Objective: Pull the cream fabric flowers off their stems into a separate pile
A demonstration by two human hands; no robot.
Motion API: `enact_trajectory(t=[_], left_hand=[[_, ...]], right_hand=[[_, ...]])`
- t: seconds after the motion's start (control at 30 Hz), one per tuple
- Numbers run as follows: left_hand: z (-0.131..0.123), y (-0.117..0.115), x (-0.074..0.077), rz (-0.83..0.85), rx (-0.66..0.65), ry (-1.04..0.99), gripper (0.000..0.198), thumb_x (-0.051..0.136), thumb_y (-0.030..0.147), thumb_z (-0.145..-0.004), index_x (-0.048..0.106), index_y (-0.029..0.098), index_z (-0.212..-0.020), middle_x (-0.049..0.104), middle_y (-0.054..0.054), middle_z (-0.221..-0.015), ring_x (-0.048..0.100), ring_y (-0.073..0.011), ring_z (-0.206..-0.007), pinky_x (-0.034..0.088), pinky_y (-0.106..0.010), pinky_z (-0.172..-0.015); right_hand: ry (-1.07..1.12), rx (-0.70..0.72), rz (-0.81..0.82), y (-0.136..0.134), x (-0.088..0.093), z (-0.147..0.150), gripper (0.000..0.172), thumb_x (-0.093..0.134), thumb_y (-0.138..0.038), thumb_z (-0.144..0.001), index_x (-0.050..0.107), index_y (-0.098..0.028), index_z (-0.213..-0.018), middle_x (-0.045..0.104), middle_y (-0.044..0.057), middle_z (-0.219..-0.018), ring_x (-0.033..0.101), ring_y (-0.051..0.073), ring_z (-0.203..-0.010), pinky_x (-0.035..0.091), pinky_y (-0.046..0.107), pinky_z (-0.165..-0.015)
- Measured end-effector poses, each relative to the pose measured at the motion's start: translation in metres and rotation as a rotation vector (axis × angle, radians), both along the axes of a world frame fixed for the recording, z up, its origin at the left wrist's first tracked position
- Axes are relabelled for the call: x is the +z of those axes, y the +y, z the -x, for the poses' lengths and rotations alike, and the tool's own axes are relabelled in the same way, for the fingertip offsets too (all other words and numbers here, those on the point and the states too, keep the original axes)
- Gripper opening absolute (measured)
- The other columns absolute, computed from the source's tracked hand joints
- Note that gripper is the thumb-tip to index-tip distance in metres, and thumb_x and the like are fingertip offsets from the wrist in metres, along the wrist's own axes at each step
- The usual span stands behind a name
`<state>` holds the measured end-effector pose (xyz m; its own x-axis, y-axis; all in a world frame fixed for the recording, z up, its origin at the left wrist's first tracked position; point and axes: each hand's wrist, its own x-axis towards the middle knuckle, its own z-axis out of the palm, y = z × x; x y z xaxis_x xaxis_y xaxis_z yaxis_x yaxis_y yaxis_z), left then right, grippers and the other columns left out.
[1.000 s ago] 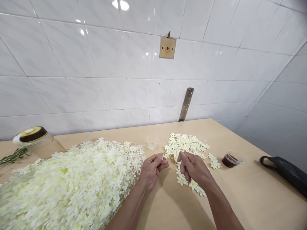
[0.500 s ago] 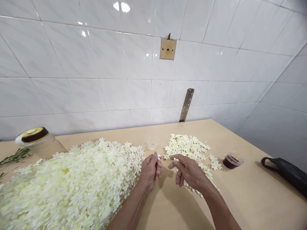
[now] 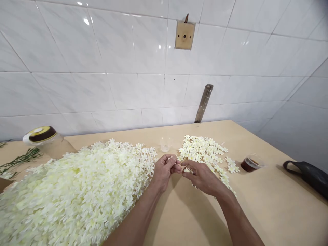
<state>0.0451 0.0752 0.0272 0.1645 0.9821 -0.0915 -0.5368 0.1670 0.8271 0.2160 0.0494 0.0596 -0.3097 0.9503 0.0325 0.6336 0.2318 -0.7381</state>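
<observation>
My left hand (image 3: 165,171) is closed in a pinch, with a small pale petal piece showing at the fingertips; it looks like a white artificial flower. Close against it, my right hand (image 3: 201,176) has its thumb and index finger curled together, their tips almost meeting the left fingers. White petals show by the right fingers, but whether they are held or lie behind cannot be told. A large heap of white flowers (image 3: 84,191) spreads left of my left hand. Beyond my right hand lies a smaller spread of white flowers (image 3: 202,148).
A small clear cup (image 3: 165,145) stands just beyond my hands. To the right are a cup of dark liquid (image 3: 251,164) and a black strapped object (image 3: 310,176). A clear jar with a brown-yellow lid (image 3: 55,145) and green stems (image 3: 23,160) are at left. A tiled wall (image 3: 123,92) backs the table.
Both hands have come together, the right fingers moving left to the left hand's fingertips. The view has tilted down slightly.
</observation>
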Motion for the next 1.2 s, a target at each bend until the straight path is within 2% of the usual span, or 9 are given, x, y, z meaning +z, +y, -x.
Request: enact_trajectory(t=[0.13,0.27,0.37,0.5,0.57,0.7,0.9,1.03,1.2], left_hand=[[0.0,0.002,-0.002,-0.011,0.04,0.041,0.038,0.084,0.036,-0.066,0.064,0.014,-0.091,0.068,-0.003,-0.072,0.06,-0.0112,-0.054,0.052,-0.026,-0.057],[-0.002,0.0,-0.004,-0.048,0.056,0.137,0.032,0.078,0.041,-0.072,0.065,0.013,-0.08,0.066,-0.003,-0.064,0.057,-0.0111,-0.049,0.05,-0.026,-0.053],[-0.003,-0.002,-0.004,-0.098,0.045,0.174,0.033,0.071,0.044,-0.078,0.065,0.012,-0.074,0.064,-0.003,-0.057,0.057,-0.0119,-0.049,0.05,-0.026,-0.053],[-0.002,-0.001,-0.006,-0.1,0.018,0.087,0.03,0.072,0.042,-0.077,0.066,0.013,-0.082,0.066,-0.003,-0.067,0.058,-0.0108,-0.052,0.049,-0.025,-0.055],[-0.001,0.001,-0.008,-0.089,0.024,0.05,0.03,0.074,0.039,-0.075,0.066,0.014,-0.088,0.066,-0.003,-0.073,0.059,-0.01,-0.055,0.049,-0.024,-0.056],[0.0,0.002,-0.011,-0.07,0.042,0.031,0.033,0.076,0.033,-0.073,0.063,0.014,-0.096,0.067,-0.004,-0.078,0.06,-0.0098,-0.056,0.048,-0.024,-0.057],[0.001,0.002,-0.006,-0.083,0.047,0.047,0.037,0.077,0.03,-0.072,0.062,0.014,-0.101,0.066,-0.001,-0.067,0.06,-0.0112,-0.054,0.05,-0.026,-0.059],[0.0,0.001,-0.003,-0.085,0.043,0.099,0.032,0.077,0.039,-0.073,0.065,0.012,-0.087,0.068,-0.004,-0.068,0.06,-0.0114,-0.051,0.05,-0.025,-0.053],[-0.001,0.0,-0.005,-0.07,0.069,0.175,0.037,0.073,0.048,-0.075,0.063,0.014,-0.072,0.064,-0.002,-0.056,0.055,-0.0104,-0.041,0.047,-0.024,-0.046]], right_hand=[[0.029,-0.047,0.104,0.001,-0.001,-0.001,0.019,0.064,-0.04,-0.082,0.07,-0.023,-0.084,0.06,-0.003,-0.057,0.052,0.012,-0.043,0.039,0.024,-0.047],[0.015,-0.034,0.117,0.0,0.001,-0.002,0.033,0.057,-0.045,-0.086,0.068,-0.02,-0.068,0.056,-0.001,-0.044,0.053,0.014,-0.041,0.039,0.024,-0.044],[0.021,-0.008,0.068,-0.002,0.003,-0.001,0.034,0.05,-0.041,-0.091,0.066,-0.02,-0.07,0.06,-0.001,-0.046,0.058,0.014,-0.045,0.043,0.023,-0.048],[0.024,-0.036,0.026,0.0,-0.001,0.003,0.028,0.045,-0.037,-0.092,0.067,-0.021,-0.087,0.062,-0.002,-0.051,0.06,0.014,-0.046,0.045,0.022,-0.048],[0.074,-0.092,0.054,0.002,-0.006,0.005,0.027,0.042,-0.034,-0.092,0.064,-0.022,-0.1,0.066,-0.002,-0.062,0.062,0.013,-0.047,0.047,0.022,-0.048],[0.236,-0.175,0.071,0.005,-0.017,0.011,0.028,0.044,-0.029,-0.087,0.054,-0.024,-0.112,0.07,0.004,-0.106,0.068,0.012,-0.06,0.055,0.024,-0.054],[0.205,-0.174,0.112,0.002,-0.01,0.016,0.029,0.05,-0.047,-0.09,0.064,-0.021,-0.089,0.064,-0.002,-0.054,0.066,0.017,-0.05,0.053,0.025,-0.053],[0.166,-0.17,0.089,0.0,-0.004,0.018,0.047,0.042,-0.056,-0.094,0.062,-0.021,-0.07,0.062,-0.001,-0.049,0.059,0.014,-0.04,0.048,0.024,-0.045],[0.085,-0.19,0.003,-0.001,-0.003,0.017,0.055,0.035,-0.059,-0.096,0.061,-0.022,-0.064,0.061,-0.001,-0.048,0.052,0.013,-0.035,0.044,0.025,-0.043]])
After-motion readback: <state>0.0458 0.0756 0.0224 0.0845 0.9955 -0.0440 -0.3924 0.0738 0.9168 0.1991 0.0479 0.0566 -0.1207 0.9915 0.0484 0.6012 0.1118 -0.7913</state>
